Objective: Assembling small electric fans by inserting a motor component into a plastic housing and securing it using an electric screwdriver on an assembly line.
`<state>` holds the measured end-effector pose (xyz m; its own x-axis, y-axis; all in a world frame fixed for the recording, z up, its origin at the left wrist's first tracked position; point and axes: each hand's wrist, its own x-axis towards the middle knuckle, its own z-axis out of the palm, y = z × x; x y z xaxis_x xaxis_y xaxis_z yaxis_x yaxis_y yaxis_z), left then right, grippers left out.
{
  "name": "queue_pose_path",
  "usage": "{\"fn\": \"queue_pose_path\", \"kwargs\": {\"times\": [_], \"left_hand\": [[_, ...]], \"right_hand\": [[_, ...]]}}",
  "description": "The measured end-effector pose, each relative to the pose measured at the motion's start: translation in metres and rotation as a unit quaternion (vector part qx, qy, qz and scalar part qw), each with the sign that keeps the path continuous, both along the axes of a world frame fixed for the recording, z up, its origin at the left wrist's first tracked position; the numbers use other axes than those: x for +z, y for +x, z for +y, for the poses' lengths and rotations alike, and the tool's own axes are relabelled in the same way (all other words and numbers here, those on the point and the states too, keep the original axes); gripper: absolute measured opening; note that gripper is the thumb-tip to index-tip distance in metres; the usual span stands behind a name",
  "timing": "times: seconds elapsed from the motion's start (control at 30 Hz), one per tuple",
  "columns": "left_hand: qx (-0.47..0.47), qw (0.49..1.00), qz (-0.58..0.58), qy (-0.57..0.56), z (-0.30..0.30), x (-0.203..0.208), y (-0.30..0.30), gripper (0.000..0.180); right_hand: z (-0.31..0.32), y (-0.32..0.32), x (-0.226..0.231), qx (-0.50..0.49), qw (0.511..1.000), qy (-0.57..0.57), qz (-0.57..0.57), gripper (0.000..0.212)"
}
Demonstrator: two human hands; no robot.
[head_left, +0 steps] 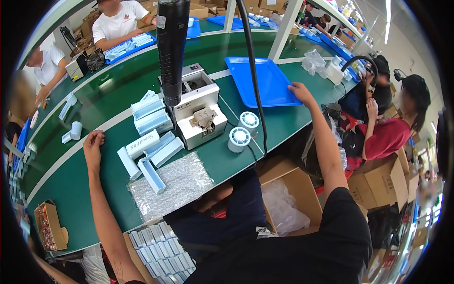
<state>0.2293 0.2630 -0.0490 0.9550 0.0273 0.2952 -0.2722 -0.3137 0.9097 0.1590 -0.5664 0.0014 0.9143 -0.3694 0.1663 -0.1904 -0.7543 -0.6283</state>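
On the right, my right hand (302, 94) grips the near right corner of a blue plastic tray (260, 80). The tray holds nothing. My left hand (94, 140) rests at the white strip of the green table, fingers loosely curled, with nothing visible in them. Between my arms lie several pale blue plastic housings (152, 175), some piled beside a silver bench machine (201, 118). Two round vented fan caps (239, 137) stand right of the machine. A bubble wrap sheet (172, 187) lies at the near edge, partly under one housing.
A black cylindrical tool (170, 47) hangs over the machine, and a black cable (253, 71) drops past the tray. Below the table are a carton of housings (161, 251) and a carton with plastic bags (283, 203). A small parts box (49, 227) sits left. Co-workers sit around.
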Motion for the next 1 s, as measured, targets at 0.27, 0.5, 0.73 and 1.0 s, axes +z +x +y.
{"fn": "queue_pose_path", "kwargs": {"times": [0.27, 0.5, 0.73, 1.0], "left_hand": [[0.000, 1.000, 0.000, 0.017, 0.001, 0.001, 0.001, 0.021], [-0.003, 0.999, 0.000, 0.040, 0.003, -0.003, 0.008, 0.021], [-0.006, 0.999, 0.001, 0.046, 0.004, -0.004, 0.006, 0.022], [0.002, 0.999, 0.003, 0.047, 0.010, -0.004, 0.001, 0.021]], "right_hand": [[-0.043, -0.111, 0.012, -0.044, 0.958, 0.281, 0.023, 0.032], [-0.058, -0.136, -0.037, -0.161, 0.891, 0.379, -0.190, 0.022], [-0.084, -0.102, -0.046, -0.253, 0.934, 0.223, -0.119, 0.025], [-0.072, -0.089, -0.046, -0.336, 0.932, 0.090, -0.098, 0.039]]}}
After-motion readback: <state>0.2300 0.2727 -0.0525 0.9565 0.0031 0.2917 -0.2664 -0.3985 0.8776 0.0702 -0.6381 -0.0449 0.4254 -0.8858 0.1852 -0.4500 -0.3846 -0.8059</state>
